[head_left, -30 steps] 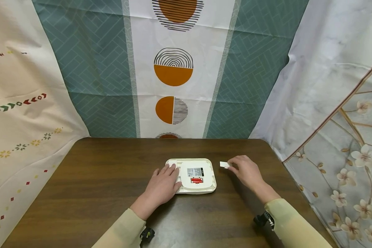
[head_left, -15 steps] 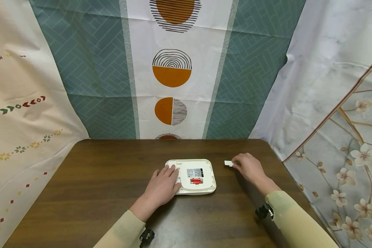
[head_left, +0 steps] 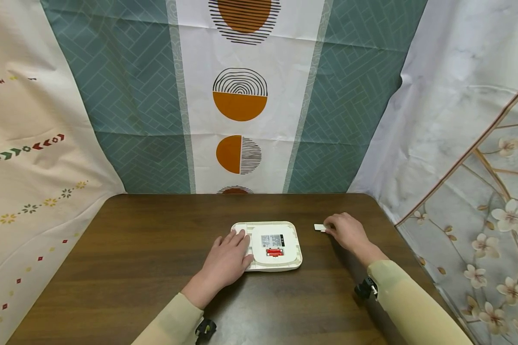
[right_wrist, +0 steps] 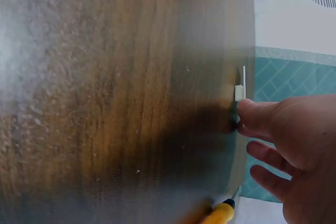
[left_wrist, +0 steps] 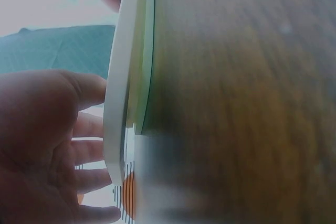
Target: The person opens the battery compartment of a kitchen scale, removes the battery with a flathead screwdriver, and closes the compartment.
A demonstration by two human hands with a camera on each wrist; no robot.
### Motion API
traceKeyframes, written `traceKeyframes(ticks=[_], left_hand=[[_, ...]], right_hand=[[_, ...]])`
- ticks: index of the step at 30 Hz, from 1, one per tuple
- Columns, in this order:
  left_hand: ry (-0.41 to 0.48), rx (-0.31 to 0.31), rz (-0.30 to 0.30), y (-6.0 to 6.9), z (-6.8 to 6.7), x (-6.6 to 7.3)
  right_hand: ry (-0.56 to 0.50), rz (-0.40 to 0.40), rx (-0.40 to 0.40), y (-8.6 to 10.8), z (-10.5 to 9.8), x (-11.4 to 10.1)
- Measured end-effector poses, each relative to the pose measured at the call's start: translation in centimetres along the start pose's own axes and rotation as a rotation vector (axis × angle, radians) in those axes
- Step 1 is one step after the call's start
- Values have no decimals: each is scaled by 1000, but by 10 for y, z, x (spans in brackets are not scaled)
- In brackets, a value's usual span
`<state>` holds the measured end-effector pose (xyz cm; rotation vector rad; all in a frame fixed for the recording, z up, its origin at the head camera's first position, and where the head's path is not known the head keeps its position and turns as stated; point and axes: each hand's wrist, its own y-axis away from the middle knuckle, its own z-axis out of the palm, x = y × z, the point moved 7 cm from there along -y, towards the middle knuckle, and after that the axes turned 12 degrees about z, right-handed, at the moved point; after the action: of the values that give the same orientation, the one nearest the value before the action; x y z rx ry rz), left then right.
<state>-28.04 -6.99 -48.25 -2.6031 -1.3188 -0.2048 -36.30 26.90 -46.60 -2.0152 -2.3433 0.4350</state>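
Note:
A white flat device with rounded corners lies underside up on the table. Two red batteries sit in its uncovered battery compartment, beside a printed label. My left hand rests on the device's left end with fingers straight; in the left wrist view the thumb and fingers reach to the device's edge. To the right of the device, my right hand pinches a small white battery cover between thumb and fingertips. The right wrist view shows the cover edge-on, low over or at the table; contact cannot be told.
The dark wooden table ends at a patterned curtain behind, with more cloth hanging left and right. A yellow thing with a black collar and thin shaft shows partly at the bottom of the right wrist view.
My right hand has moved a little to the right with the battery cover, away from the device, then nearly stopped. My left hand has stayed on the device.

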Motion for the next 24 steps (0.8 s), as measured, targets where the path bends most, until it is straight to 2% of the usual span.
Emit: traceKeyframes(ticks=[14, 24], left_hand=[[7, 2, -1, 0, -1, 1], [0, 4, 1, 0, 0, 0]], right_hand=[[19, 7, -52, -7, 5, -1], [16, 23, -50, -6, 7, 1]])
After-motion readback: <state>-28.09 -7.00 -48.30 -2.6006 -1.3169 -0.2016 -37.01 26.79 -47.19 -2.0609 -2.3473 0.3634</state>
